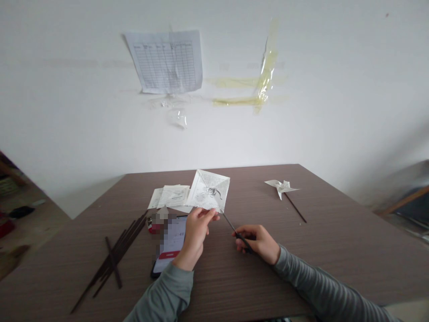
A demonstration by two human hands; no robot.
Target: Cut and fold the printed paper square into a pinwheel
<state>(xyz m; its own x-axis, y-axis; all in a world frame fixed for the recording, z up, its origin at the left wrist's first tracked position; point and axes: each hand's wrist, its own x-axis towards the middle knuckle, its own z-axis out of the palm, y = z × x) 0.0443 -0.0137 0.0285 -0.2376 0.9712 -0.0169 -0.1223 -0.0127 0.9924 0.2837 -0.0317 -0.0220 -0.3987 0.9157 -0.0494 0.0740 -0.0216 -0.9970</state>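
Note:
A square sheet of printed paper [209,190] with crease lines and a dark drawing is held up over the table by my left hand [196,235], pinched at its lower edge. My right hand [256,243] is closed round the black handles of a pair of scissors [231,222]. The scissors' blades point up and left and meet the paper's lower right corner. Whether the blades are apart I cannot tell. Behind my left hand lies a phone [167,250] with a lit screen.
Several paper squares [174,195] lie stacked at the back left, near a small red item [154,225]. Several thin dark sticks [117,255] lie on the left of the brown table [228,286]. A paper pinwheel [283,188] on a stick rests at the right. A wall stands behind.

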